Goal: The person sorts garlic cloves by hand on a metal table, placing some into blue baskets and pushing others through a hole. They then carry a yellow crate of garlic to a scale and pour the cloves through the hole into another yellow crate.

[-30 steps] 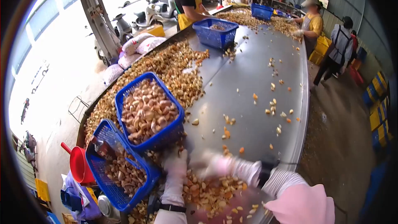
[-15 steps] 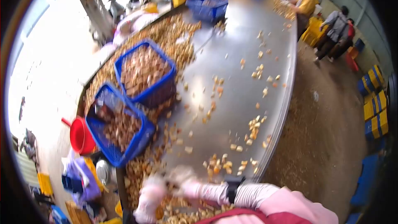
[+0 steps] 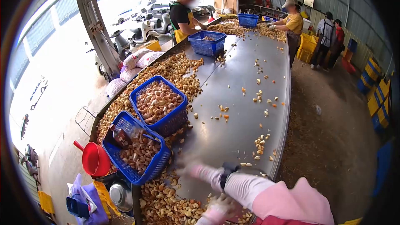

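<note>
My right hand (image 3: 191, 169), gloved and smeared by motion, reaches across the metal tabletop (image 3: 216, 141), with a black band (image 3: 226, 176) around the wrist. It is near the pile of pale, clove-like pieces (image 3: 171, 202) along the left edge. My left hand (image 3: 223, 206), in a whitish glove, is low over that pile, close to my body; its fingers are blurred. Just beyond my right hand stands a blue basket (image 3: 164, 158) of brownish pieces with a dark red packet (image 3: 121, 137) inside. A second blue basket (image 3: 183, 106) of similar pieces touches it.
A red scoop (image 3: 96, 159) and a metal pot (image 3: 121, 195) are left of the table. Loose pieces (image 3: 260, 143) are scattered toward the right edge. Farther along, another blue basket (image 3: 207, 45) stands between two people (image 3: 183, 23) (image 3: 293, 21) at the table.
My hands were close together over the near-left pile. Now the right one is farther out over the metal and the left one is nearer my body. The view has shifted and is sharper.
</note>
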Tool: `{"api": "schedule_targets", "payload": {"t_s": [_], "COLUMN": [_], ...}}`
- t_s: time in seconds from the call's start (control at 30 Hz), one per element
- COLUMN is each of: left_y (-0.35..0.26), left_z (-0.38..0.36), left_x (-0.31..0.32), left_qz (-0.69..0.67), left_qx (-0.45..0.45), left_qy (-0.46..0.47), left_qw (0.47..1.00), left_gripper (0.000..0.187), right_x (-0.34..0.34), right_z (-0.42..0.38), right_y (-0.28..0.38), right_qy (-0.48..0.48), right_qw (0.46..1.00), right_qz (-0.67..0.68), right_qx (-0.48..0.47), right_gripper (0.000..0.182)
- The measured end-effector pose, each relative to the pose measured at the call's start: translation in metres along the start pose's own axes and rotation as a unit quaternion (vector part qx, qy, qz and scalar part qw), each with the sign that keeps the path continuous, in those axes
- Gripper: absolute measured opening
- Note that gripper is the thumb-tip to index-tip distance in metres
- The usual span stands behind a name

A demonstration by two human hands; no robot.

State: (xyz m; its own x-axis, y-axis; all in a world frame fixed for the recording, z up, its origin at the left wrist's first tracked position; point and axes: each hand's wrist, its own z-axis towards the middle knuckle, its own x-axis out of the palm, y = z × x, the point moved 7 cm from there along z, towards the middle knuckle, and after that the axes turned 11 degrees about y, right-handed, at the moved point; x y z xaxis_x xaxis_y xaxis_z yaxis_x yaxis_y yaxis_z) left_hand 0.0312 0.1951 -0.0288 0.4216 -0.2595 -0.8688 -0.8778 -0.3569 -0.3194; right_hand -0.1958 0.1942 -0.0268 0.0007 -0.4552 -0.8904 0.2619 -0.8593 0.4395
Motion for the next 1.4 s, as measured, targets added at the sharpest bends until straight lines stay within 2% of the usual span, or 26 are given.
{"api": "schedule_targets", "payload": {"t_s": [0.03,0.07,0.1,0.13,0.27,0.3,0.33,0.37,0.43,0.47,0.53,0.63,0.67,0.8,0.83,0.9,0.93,0.97,1.0,1.07,1.13,1.17,1.2,1.23,1.3,1.4], "left_y": [0.008,0.008,0.03,0.041,0.089,0.099,0.106,0.112,0.1,0.101,0.066,0.018,0.013,0.01,0.038,0.057,0.083,0.1,0.12,0.115,0.085,0.059,0.03,-0.001,-0.052,-0.073], "left_z": [-0.024,-0.064,-0.08,-0.105,-0.177,-0.178,-0.17,-0.155,-0.093,-0.059,0.003,0.058,0.058,-0.049,-0.072,-0.143,-0.172,-0.199,-0.208,-0.195,-0.14,-0.101,-0.069,-0.046,0.002,-0.001], "left_x": [0.012,-0.011,0.02,0.029,0.054,0.05,0.04,0.025,-0.04,-0.045,-0.074,-0.044,-0.025,-0.005,0.035,0.023,0.043,0.048,0.061,0.012,-0.008,-0.002,-0.018,-0.004,0.01,0.024], "left_qz": [0.005,-0.016,-0.111,-0.143,-0.231,-0.256,-0.286,-0.307,-0.235,-0.16,-0.077,-0.079,-0.069,-0.044,-0.049,0.006,-0.022,-0.103,-0.091,-0.096,-0.054,-0.015,-0.053,-0.047,-0.116,-0.046], "left_qx": [-0.015,0.023,-0.097,-0.154,-0.328,-0.356,-0.374,-0.38,-0.292,-0.198,-0.093,-0.038,-0.005,0.024,-0.005,-0.154,-0.236,-0.329,-0.348,-0.446,-0.327,-0.187,-0.143,-0.05,0.112,0.111], "left_qy": [0.009,-0.152,0.069,0.151,0.31,0.314,0.295,0.262,0.186,0.017,-0.173,-0.057,-0.107,0.052,0.0,0.187,0.232,0.364,0.378,0.291,0.227,0.204,0.068,-0.094,-0.051,0.053], "left_qw": [1.0,0.988,0.987,0.966,0.862,0.842,0.832,0.832,0.908,0.967,0.978,0.994,0.992,0.997,0.999,0.97,0.943,0.865,0.853,0.841,0.916,0.961,0.986,0.993,0.986,0.991], "left_gripper": [0.041,0.036,0.053,0.052,0.047,0.046,0.045,0.044,0.046,0.049,0.064,0.044,0.039,0.027,0.033,0.04,0.052,0.054,0.045,0.044,0.041,0.043,0.048,0.059,0.051,0.026], "right_x": [0.015,0.019,0.043,0.068,0.014,-0.028,-0.08,-0.09,-0.157,-0.172,-0.17,-0.143,-0.116,-0.04,-0.013,0.03,0.066,0.086,0.031,0.011,-0.069,-0.1,-0.115,-0.12,-0.128,-0.098], "right_z": [-0.015,-0.033,-0.047,-0.065,-0.111,-0.102,-0.092,-0.08,-0.111,-0.135,-0.182,-0.218,-0.23,-0.252,-0.246,-0.231,-0.227,-0.232,-0.218,-0.186,-0.163,-0.165,-0.173,-0.2,-0.245,-0.271], "right_y": [0.033,0.069,0.097,0.12,0.119,0.08,0.048,-0.021,-0.133,-0.173,-0.203,-0.126,-0.103,0.008,0.032,0.103,0.144,0.167,0.186,0.152,0.076,0.026,-0.028,-0.083,-0.133,-0.072], "right_qy": [0.128,0.164,0.223,0.279,0.205,0.102,0.151,0.255,0.139,0.176,0.229,0.308,0.326,0.326,0.35,0.406,0.443,0.463,0.503,0.339,0.207,0.196,0.29,0.186,0.286,0.441], "right_qw": [0.991,0.985,0.969,0.946,0.924,0.971,0.978,0.958,0.935,0.899,0.887,0.893,0.896,0.923,0.918,0.895,0.878,0.857,0.825,0.859,0.973,0.964,0.91,0.902,0.858,0.82], "right_qz": [0.009,0.002,0.053,0.104,0.189,0.11,-0.029,-0.116,-0.2,-0.214,-0.139,-0.03,-0.006,0.051,0.055,0.139,0.18,0.223,0.255,0.372,0.067,-0.03,-0.112,-0.229,-0.188,-0.232], "right_qx": [-0.029,-0.05,-0.09,-0.128,-0.261,-0.186,-0.138,0.058,0.258,0.34,0.376,0.328,0.303,0.197,0.18,0.119,-0.035,-0.016,-0.013,-0.09,0.074,0.177,0.275,0.316,0.383,0.281], "right_gripper": [0.051,0.05,0.05,0.05,0.047,0.042,0.036,0.036,0.058,0.075,0.086,0.096,0.099,0.088,0.082,0.078,0.077,0.079,0.073,0.053,0.045,0.043,0.051,0.063,0.089,0.114]}}
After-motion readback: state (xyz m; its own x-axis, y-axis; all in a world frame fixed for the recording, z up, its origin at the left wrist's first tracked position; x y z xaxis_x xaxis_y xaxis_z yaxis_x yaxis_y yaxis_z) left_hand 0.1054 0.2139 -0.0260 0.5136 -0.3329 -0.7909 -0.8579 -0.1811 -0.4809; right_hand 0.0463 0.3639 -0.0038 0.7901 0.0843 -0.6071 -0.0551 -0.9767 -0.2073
